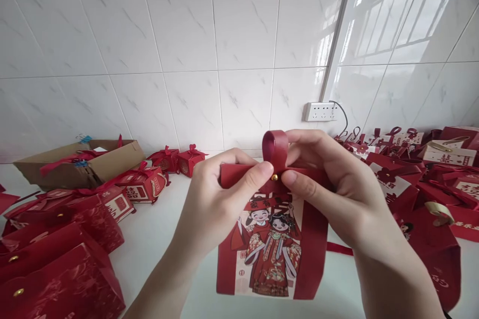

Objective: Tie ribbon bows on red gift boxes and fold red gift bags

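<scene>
A red gift box [275, 249] with two cartoon figures in traditional dress on its front is held up at the centre. A dark red strap loop [275, 148] stands up from its top, with a small gold stud at its base. My left hand [228, 194] pinches the top edge left of the stud, thumb in front and fingers behind. On the other side my right hand [333, 184] grips the top edge and the strap base, its thumb just right of the stud. The fingertips behind the box are hidden.
Red gift boxes [63, 264] crowd the left side. An open cardboard box [112, 162] with red ribbons stands behind them near the wall. More red boxes and bags [434, 229] are piled at the right. A power strip [324, 111] is on the tiled wall.
</scene>
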`<state>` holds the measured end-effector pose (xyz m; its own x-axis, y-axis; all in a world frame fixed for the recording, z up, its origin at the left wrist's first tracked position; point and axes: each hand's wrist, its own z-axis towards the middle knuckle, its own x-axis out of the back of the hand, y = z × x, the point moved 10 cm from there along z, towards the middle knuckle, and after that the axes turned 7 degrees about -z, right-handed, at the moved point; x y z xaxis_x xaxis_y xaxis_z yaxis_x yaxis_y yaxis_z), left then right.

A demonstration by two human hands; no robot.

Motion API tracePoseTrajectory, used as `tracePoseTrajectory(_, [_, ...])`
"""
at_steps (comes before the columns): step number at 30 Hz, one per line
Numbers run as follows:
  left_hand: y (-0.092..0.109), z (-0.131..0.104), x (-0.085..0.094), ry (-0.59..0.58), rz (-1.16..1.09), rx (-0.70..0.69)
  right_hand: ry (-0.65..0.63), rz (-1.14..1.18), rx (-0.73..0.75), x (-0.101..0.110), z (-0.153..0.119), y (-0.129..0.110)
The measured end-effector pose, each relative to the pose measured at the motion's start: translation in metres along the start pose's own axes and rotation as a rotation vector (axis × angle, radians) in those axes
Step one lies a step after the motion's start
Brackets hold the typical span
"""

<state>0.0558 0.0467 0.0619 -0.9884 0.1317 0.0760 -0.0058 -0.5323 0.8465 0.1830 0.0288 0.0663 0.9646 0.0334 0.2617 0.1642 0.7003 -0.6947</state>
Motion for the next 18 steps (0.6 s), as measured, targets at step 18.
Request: tracePoseTrajectory(18, [0.040,-0.020,-0.011,0.026,0.418,-0.468,0.096,-0.143,0.145,0.011,-0.004,-0.013])
